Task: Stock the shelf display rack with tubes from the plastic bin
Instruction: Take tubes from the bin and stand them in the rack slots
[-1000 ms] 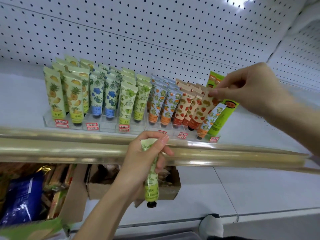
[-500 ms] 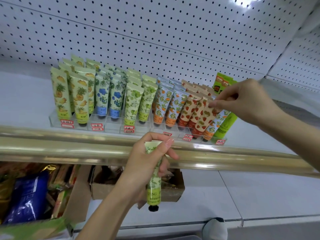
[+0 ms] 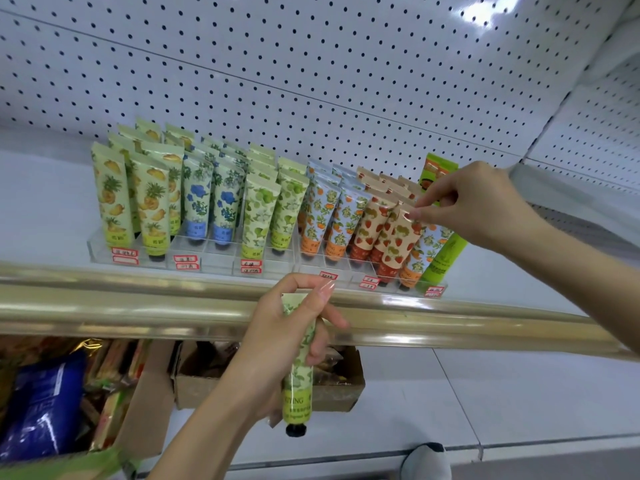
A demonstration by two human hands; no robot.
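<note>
Two tubes held: the right hand, pinching the strawberry tube, should seat it upright, cap-down; the left hand grips a green tube.

Hands two: left hand, right hand. Held tubes two. Cardboard boxes two.

Only one view is given, from a camera on the person's head. It faces forward and somewhat down at the clear rack, which stands near the middle of the picture. The rack is close: the right hand pinches a strawberry tube in it. Below the rack, nearer the camera, the left hand holds a green tube. The wide lens bends the gold rail under the rack.
</note>
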